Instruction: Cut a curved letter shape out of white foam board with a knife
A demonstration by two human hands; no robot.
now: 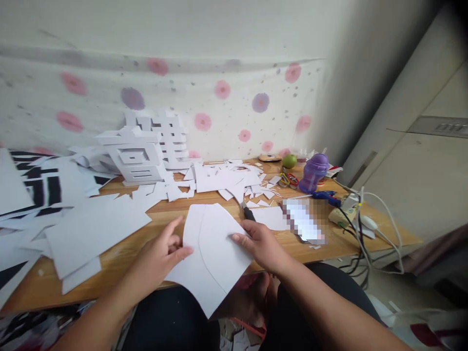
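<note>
A cut sheet of white card (215, 243) hangs over the table's front edge, its lower corner pointing down above the lap. A thin curved line runs along it. My left hand (166, 251) pinches the left edge, thumb on top, with the index finger stretched outward. At the opposite edge my right hand (261, 241) grips the card, thumb on its face and other fingers largely hidden. Just beyond those fingers is a black-handled tool with a metal end (248, 212); whether the hand touches it I cannot tell.
White paper characters (141, 156) stand at the back left. Card sheets (98, 229) cover the left side, with scraps (234, 175) behind. On the right are a blurred phone (303, 219), purple bottle (313, 173), scissors (288, 179), green fruit (289, 161) and cables (361, 234).
</note>
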